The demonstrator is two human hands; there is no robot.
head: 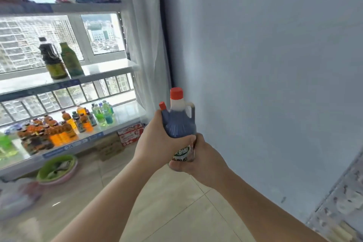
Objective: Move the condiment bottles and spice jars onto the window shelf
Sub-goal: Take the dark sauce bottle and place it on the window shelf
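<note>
I have the vinegar bottle (177, 124) in the middle of the frame, upright and held in the air in front of the grey wall (265, 65). It is dark, with a large red cap (176, 93), a smaller red spout cap (162, 105) to its left and a loop handle on its right. My left hand (153, 143) wraps its fingers round the shoulder; my right hand (198, 157) grips the base, fingers curled over the label (183, 152), where I can read only "的醋".

At left centre, the window shelf (110, 70) carries 2 bottles side by side: a dark sauce bottle (52, 59) and a green bottle (70, 61), labels too blurred to read. The shelf below holds a crowd of drink bottles (64, 125).
</note>
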